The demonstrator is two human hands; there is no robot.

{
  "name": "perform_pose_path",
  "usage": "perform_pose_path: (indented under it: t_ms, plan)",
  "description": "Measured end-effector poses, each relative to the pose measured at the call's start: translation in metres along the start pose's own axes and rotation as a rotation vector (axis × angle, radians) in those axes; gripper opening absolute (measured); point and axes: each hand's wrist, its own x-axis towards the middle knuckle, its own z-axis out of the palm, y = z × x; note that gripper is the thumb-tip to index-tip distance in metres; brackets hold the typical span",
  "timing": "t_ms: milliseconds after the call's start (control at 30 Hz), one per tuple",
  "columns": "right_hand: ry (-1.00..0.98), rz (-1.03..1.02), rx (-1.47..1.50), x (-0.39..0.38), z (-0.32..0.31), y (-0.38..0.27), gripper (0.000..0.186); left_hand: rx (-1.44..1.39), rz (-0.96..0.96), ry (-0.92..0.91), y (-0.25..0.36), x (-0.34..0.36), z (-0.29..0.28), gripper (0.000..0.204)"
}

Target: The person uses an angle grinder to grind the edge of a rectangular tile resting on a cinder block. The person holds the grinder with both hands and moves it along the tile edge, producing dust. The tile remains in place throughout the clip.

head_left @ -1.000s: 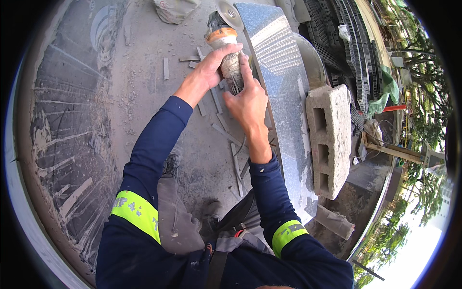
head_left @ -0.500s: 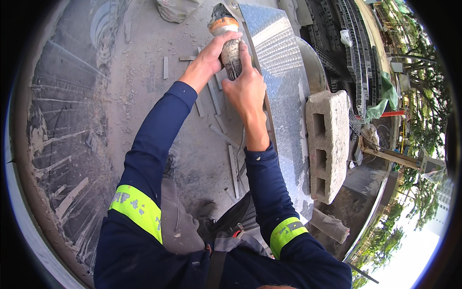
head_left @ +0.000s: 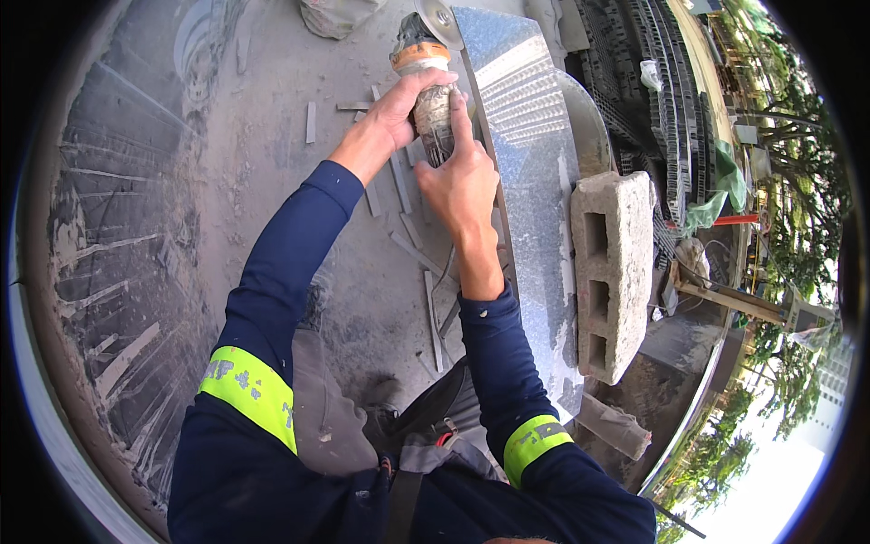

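Note:
Both my hands grip a dusty angle grinder (head_left: 422, 58) with an orange band and a dark head. My left hand (head_left: 399, 107) wraps round its body just below the band, closed. Lower down, my right hand (head_left: 463, 172) is closed round the rear of the body, its index finger stretched along the side. The grinder's round disc (head_left: 439, 20) stands at the near-left edge of a shiny galvanized metal sheet (head_left: 526, 154), at its far end. Whether the disc touches the edge cannot be made out. A cable (head_left: 446, 268) runs down behind my right forearm.
A hollow concrete block (head_left: 625, 272) sits on the sheet's right side. Several cut strips (head_left: 400, 181) lie on the dusty floor under my arms. Stacked dark panels (head_left: 657, 100) and green netting (head_left: 725, 190) are at the right. A pale sack (head_left: 340, 14) lies at the far side.
More of the grinder's disc shows now beside the sheet's edge. My hands and the grinder have shifted slightly down in the view, and the whole view has moved a little.

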Motion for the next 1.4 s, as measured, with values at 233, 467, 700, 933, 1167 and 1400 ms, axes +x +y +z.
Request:
perform_pose_path:
  t_ms: [233, 467, 700, 933, 1167, 1400]
  plan:
    - [-0.090, 0.066, 0.004, -0.014, -0.015, -0.004, 0.101, 0.036, 0.034, 0.005, -0.014, -0.017, 0.004, 0.034]
    - [-0.049, 0.025, 0.000, -0.007, -0.010, 0.003, 0.099, 0.007, 0.049, 0.021, -0.012, -0.005, 0.001, 0.035]
    - [-0.008, 0.002, -0.015, 0.027, 0.009, -0.001, 0.099, -0.004, 0.072, -0.004, 0.009, 0.035, -0.016, 0.030]
    - [0.015, 0.016, -0.047, 0.032, 0.014, 0.000, 0.099, 0.004, 0.063, -0.006, 0.012, 0.042, -0.017, 0.028]
    - [0.015, 0.020, -0.023, -0.007, -0.001, 0.007, 0.102, 0.026, 0.054, 0.048, -0.011, -0.001, 0.004, 0.029]
    - [-0.001, 0.009, 0.006, -0.019, -0.006, 0.008, 0.101, 0.007, 0.041, 0.023, -0.021, -0.012, -0.001, 0.031]
